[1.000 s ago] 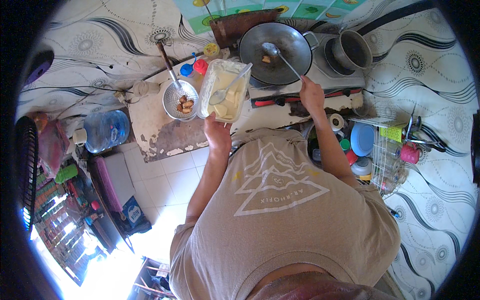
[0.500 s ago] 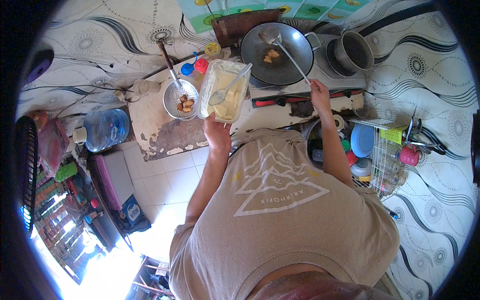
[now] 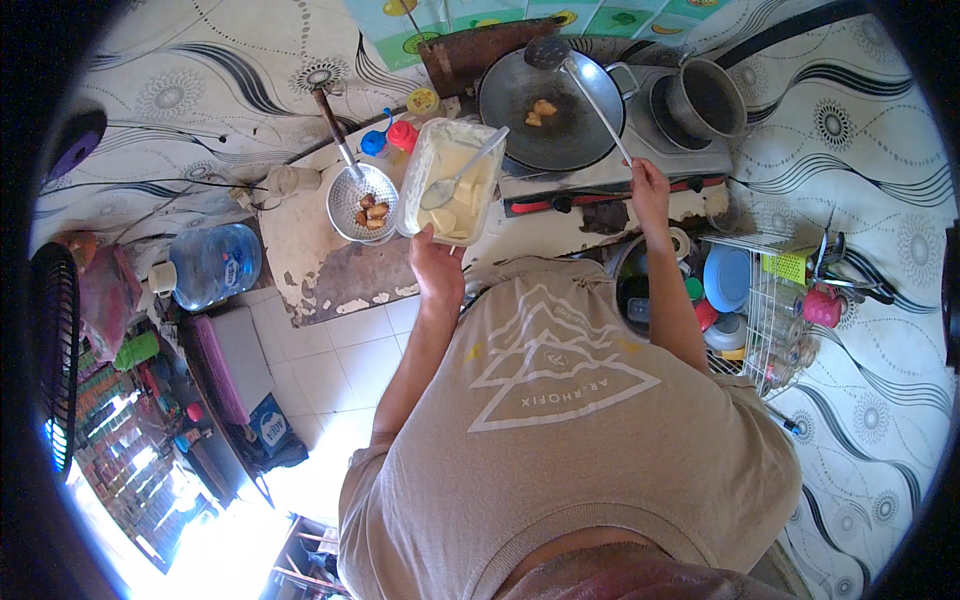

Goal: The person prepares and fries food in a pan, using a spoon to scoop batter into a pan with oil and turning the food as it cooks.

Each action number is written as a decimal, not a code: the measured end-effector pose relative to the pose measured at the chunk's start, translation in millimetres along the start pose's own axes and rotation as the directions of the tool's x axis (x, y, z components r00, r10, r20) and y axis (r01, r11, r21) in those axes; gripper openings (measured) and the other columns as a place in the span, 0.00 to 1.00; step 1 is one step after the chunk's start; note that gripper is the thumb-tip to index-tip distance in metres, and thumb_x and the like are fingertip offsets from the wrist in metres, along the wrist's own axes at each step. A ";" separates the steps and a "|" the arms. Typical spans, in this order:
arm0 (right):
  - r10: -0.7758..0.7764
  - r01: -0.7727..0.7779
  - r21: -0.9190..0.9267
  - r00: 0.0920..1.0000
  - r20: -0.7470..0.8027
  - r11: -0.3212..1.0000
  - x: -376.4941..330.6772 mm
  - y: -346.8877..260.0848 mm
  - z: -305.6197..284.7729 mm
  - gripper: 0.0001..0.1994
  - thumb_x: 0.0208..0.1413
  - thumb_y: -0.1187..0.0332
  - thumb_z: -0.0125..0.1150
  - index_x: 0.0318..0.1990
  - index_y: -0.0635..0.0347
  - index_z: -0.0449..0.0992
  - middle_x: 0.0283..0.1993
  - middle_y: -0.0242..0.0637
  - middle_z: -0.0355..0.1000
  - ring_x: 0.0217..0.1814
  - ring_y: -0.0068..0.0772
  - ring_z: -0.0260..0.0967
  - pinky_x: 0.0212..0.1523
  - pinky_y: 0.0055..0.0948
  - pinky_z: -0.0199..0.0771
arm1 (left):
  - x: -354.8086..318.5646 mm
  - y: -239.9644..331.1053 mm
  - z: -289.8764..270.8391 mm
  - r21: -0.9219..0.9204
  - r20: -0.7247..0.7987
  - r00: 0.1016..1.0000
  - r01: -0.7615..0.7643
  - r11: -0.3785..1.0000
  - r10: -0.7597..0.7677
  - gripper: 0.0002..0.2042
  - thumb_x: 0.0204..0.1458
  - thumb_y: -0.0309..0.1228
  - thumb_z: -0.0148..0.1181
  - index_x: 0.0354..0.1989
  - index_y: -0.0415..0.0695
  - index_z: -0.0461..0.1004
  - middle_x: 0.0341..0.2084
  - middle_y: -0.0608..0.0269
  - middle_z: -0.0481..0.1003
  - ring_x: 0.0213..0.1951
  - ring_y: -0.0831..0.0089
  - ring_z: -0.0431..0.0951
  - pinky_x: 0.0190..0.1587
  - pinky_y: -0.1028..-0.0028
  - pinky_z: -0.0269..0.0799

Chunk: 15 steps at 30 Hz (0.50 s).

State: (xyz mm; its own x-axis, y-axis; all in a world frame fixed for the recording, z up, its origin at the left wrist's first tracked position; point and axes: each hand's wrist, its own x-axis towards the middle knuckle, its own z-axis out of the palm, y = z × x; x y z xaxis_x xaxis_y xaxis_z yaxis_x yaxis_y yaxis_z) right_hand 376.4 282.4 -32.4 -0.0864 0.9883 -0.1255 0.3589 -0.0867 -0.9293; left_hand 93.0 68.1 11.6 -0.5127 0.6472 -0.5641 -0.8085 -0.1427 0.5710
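My left hand (image 3: 437, 268) is closed on the near edge of a clear plastic container (image 3: 408, 190), holding it tilted above the counter. Inside are pale batter, some pale pieces (image 3: 440, 219) and a metal spoon (image 3: 440, 192) whose handle rests over the rim. My right hand (image 3: 650, 187) grips the end of a long-handled metal spatula (image 3: 600, 112). The spatula's dark, wide head lies at the far rim of a wok (image 3: 500, 110) on the stove. A few golden fried pieces (image 3: 541, 112) sit in oil in the middle of the wok.
Left of the container, a perforated strainer ladle (image 3: 345, 200) holds several browned pieces (image 3: 373, 212). Red-capped (image 3: 403, 135) and blue-capped bottles (image 3: 374, 143) stand behind. A saucepan (image 3: 706, 100) sits on the right burner (image 3: 655, 110). A dish rack (image 3: 765, 300) stands at the right, a water jug (image 3: 215, 263) at the left.
The spatula's head has shifted farther away, up to the wok's far rim, and turned its dark face up. My right hand has moved slightly right. The container stays nearly in place.
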 end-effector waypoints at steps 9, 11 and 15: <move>-0.101 0.096 -0.063 0.992 -0.079 0.993 -0.8 -2.5 -2.0 0.10 0.62 0.66 0.54 0.41 0.63 0.77 0.23 0.23 0.63 0.25 0.15 0.55 0.26 0.21 0.55 | 1.8 -0.2 -0.2 0.000 0.005 1.000 0.016 1.000 -0.016 0.24 0.51 0.39 0.53 0.57 0.44 0.64 0.53 0.62 0.69 0.55 0.66 0.69 0.56 0.59 0.64; -0.157 0.149 -0.081 0.982 -0.109 0.986 -2.0 -5.2 -1.0 0.10 0.62 0.66 0.55 0.41 0.63 0.77 0.25 0.25 0.65 0.27 0.17 0.57 0.28 0.22 0.58 | 2.4 -0.8 -1.8 0.002 0.016 1.000 0.015 1.000 -0.015 0.24 0.52 0.39 0.53 0.57 0.44 0.64 0.53 0.62 0.69 0.55 0.66 0.69 0.55 0.59 0.64; -0.195 0.180 -0.133 0.974 -0.112 0.975 -6.5 -16.0 0.2 0.09 0.61 0.66 0.56 0.40 0.63 0.75 0.28 0.29 0.69 0.29 0.19 0.60 0.31 0.23 0.62 | 1.7 -0.6 -1.0 0.002 0.008 1.000 0.008 1.000 -0.008 0.24 0.52 0.39 0.52 0.58 0.44 0.63 0.54 0.61 0.69 0.56 0.65 0.68 0.57 0.58 0.63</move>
State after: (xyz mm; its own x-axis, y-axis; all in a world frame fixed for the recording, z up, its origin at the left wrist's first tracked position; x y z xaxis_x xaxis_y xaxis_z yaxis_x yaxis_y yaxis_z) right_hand 371.0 277.4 -16.7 -0.0500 0.9939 0.0981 0.4574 0.1101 -0.8824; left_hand 92.3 68.5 9.7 -0.5039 0.6546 -0.5636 -0.8118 -0.1359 0.5679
